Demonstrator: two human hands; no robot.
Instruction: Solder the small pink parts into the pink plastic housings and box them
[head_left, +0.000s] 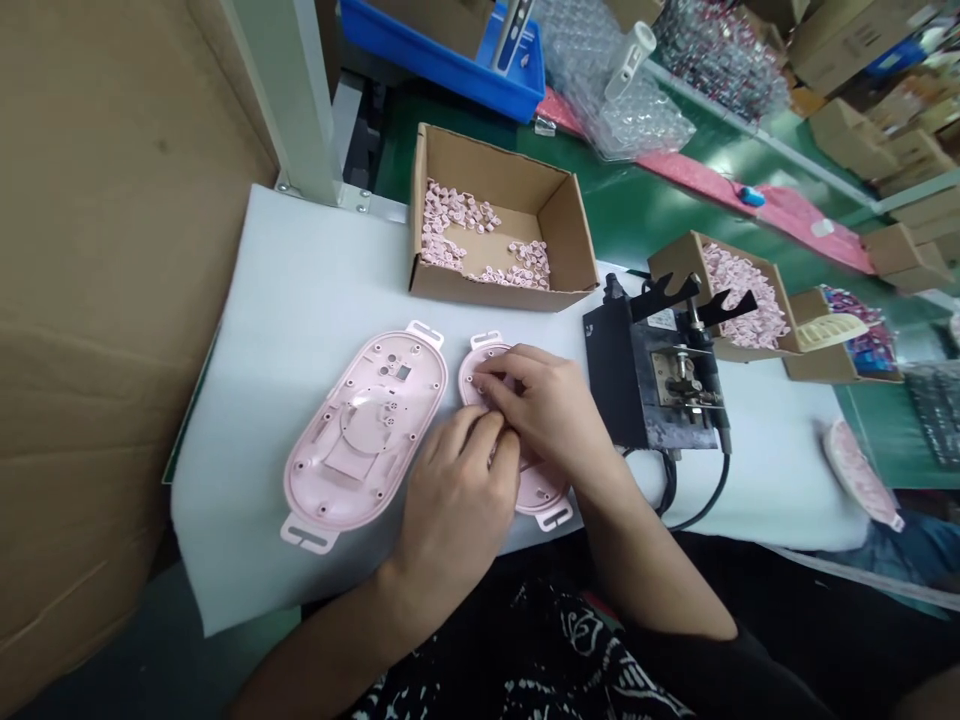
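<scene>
Two pink oval plastic shells with slotted end tabs lie on the white-covered table. The left pink shell (366, 430) lies inside-up, showing screw posts and a round recess, and neither hand touches it. Over the right pink shell (541, 488) both of my hands work close together, hiding its middle. My left hand (469, 480) is closed, its fingers curled at the shell's centre. Reaching in from the right, my right hand (544, 405) has thumb and fingers pinched together over the shell's upper part. Whatever the fingertips hold is hidden.
A cardboard box (510, 290) of small pink parts stands behind the shells. Right of my hands is a black device (652, 370) with cables. Farther right are a box of pink pieces (746, 300) and another pink shell (861, 475). A tall cardboard sheet (112, 330) flanks the left.
</scene>
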